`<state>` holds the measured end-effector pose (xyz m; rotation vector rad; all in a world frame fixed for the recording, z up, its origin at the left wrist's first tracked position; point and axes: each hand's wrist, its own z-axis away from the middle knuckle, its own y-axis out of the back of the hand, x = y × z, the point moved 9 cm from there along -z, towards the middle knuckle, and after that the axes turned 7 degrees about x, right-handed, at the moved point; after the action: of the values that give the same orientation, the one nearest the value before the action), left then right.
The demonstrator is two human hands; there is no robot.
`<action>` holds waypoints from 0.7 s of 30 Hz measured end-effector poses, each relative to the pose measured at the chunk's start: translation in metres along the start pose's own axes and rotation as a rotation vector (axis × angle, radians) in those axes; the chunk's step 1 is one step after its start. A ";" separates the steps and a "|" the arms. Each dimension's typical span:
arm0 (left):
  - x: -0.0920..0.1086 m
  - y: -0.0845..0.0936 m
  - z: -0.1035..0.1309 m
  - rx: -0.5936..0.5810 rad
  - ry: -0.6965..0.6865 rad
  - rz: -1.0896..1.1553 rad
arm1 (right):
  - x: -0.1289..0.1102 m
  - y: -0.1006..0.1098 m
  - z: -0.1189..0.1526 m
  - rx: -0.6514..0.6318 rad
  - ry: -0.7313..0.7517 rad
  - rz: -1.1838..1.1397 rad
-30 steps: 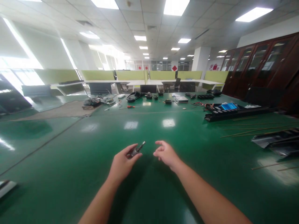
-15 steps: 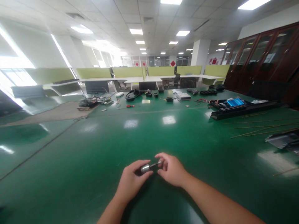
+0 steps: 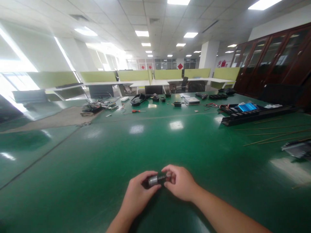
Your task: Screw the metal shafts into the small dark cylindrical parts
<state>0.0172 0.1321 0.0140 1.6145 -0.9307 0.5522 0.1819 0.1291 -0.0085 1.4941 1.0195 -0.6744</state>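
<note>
A small silver cylinder with a dark, ridged shaft (image 3: 153, 180) lies level between my hands, over the green table (image 3: 116, 152). My left hand (image 3: 139, 191) is closed around its silver end, thumb and fingers on opposite sides. On the right, the narrow tip of the shaft reaches into the curled fingers of my right hand (image 3: 181, 183), which close about it. Its thumb and index finger stay apart from each other. The part is too small and blurred for me to name its exact kind.
An orange-handled screwdriver (image 3: 138, 111) lies farther back, near a white box (image 3: 191, 100) and several small black parts. At the right are a long black channel (image 3: 257, 116), thin rods (image 3: 274, 137) and a metal part (image 3: 296, 149). Mixed electronics (image 3: 93, 108) sit back left.
Both hands and the silver part appear slightly lower in view, and the part sits a little more to the right. The grip looks the same.
</note>
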 end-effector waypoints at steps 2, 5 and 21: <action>-0.001 0.000 0.000 -0.002 0.003 0.005 | -0.001 0.000 0.000 0.002 0.005 0.015; -0.003 0.001 0.001 -0.001 0.015 0.018 | -0.002 0.000 0.001 -0.001 0.007 0.017; -0.002 -0.004 0.005 -0.039 0.017 0.012 | 0.006 -0.002 0.004 0.013 0.011 -0.084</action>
<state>0.0181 0.1285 0.0090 1.5680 -0.9338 0.5522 0.1838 0.1262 -0.0154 1.4736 1.0932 -0.7341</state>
